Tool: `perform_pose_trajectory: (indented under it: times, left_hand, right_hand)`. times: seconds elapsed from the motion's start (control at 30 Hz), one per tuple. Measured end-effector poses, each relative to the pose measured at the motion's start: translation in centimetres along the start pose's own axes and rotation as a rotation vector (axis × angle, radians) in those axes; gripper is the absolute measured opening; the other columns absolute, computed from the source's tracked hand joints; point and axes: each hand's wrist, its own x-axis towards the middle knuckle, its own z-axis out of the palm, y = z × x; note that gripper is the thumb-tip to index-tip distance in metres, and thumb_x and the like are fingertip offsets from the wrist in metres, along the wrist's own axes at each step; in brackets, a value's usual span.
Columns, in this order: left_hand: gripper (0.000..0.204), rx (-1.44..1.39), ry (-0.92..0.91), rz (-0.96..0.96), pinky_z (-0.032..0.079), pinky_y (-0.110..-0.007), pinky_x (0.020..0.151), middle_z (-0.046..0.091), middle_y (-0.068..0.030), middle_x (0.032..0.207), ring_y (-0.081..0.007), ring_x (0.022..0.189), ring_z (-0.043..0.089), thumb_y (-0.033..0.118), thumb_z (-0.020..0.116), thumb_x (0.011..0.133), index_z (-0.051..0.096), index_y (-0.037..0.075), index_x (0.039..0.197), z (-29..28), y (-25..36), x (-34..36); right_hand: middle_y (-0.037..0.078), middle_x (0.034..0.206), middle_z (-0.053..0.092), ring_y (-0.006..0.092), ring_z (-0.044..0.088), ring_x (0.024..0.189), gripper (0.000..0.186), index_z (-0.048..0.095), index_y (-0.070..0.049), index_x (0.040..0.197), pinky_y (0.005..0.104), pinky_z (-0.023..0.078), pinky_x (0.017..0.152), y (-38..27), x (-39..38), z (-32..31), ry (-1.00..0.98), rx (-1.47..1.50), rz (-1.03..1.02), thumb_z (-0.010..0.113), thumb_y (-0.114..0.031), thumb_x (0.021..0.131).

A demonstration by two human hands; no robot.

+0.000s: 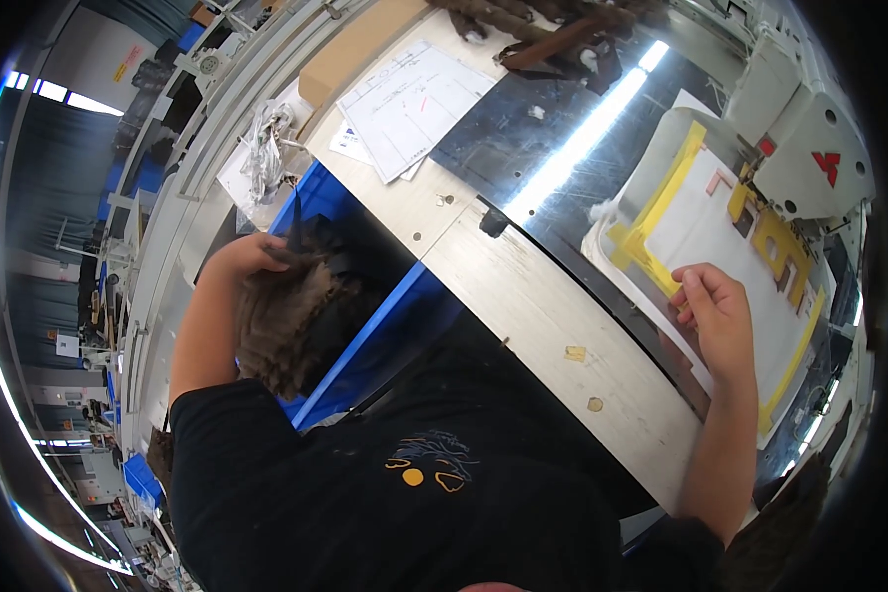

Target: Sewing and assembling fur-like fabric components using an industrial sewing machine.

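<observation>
My left hand [250, 255] is closed on a dark strip at the top of a brown fuzzy fabric piece [291, 321]. That piece hangs over a blue bin [360, 340], among darker fabric whose shape I cannot make out. On the other side, my right hand [712, 306] has its thumb and fingers pinched together over the left edge of a white template board [720, 237] bordered with yellow tape. Whatever lies between those fingertips is hidden or too small to name. Yellow cut-out shapes [784, 252] lie on the board, close to the machine head.
A pale grey sewing machine [799, 128] rises at the far right over a shiny metal plate [503, 148]. Paper sheets [414, 104] and brown fuzzy pieces [562, 35] lie at the far side. Crumpled clear plastic [266, 148] sits beyond the bin. A pale table strip [533, 335] runs between my hands.
</observation>
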Motion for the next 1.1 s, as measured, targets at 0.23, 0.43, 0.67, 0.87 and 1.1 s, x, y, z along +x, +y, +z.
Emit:
perform_pose_trajectory:
  times: [0.23,0.43,0.67,0.87,1.1]
  left_hand:
    - [0.008,-0.526,0.075,-0.062,0.050,-0.028,0.075,0.071,0.0039,0.087,-0.0091,0.081,0.063,0.007,0.079,0.083,0.071,0.006,0.084,-1.2,-2.4,-1.3]
    - [0.023,0.512,0.339,0.257,0.053,-0.030,0.080,0.075,-0.0012,0.089,-0.0114,0.084,0.066,0.009,0.076,0.083,0.078,0.001,0.105,-3.9,4.4,-2.4]
    - [0.022,0.107,0.332,0.307,0.054,-0.028,0.083,0.076,-0.0048,0.094,-0.0102,0.089,0.068,0.001,0.069,0.087,0.075,-0.005,0.107,-5.6,13.3,-6.8]
    - [0.014,0.258,0.438,0.944,0.053,-0.030,0.074,0.072,-0.0103,0.088,-0.0169,0.082,0.069,-0.004,0.073,0.086,0.071,-0.007,0.100,-5.1,23.7,-10.2]
    - [0.019,0.325,0.413,1.392,0.048,-0.031,0.066,0.069,-0.0123,0.089,-0.0198,0.075,0.066,0.003,0.078,0.081,0.071,-0.005,0.097,-1.3,36.7,-12.4]
  right_hand:
    - [0.000,0.081,0.063,0.0034,0.051,0.067,0.028,0.070,-0.001,0.106,0.0206,0.046,0.061,-0.4,0.0,0.2,-0.007,0.032,0.034,0.060,-0.027,0.106]
    - [0.000,0.082,0.063,0.0032,0.051,0.067,0.027,0.071,-0.002,0.107,0.0203,0.045,0.061,0.1,0.2,-0.2,0.017,0.021,0.045,0.061,-0.027,0.106]
    - [0.000,0.082,0.064,0.0040,0.052,0.068,0.025,0.071,-0.002,0.108,0.0206,0.046,0.063,-0.4,-0.1,-0.1,-0.016,0.059,0.060,0.061,-0.024,0.106]
    - [0.005,0.094,0.068,0.0088,0.061,0.077,0.028,0.070,0.001,0.115,0.0249,0.052,0.069,-3.4,-1.8,1.2,-0.078,-0.064,0.026,0.071,-0.020,0.097]
    - [0.013,0.124,0.069,0.0272,0.067,0.112,0.059,0.063,-0.001,0.132,0.0377,0.051,0.099,-7.8,-3.8,1.2,-0.097,-0.283,-0.415,0.083,-0.031,0.086]
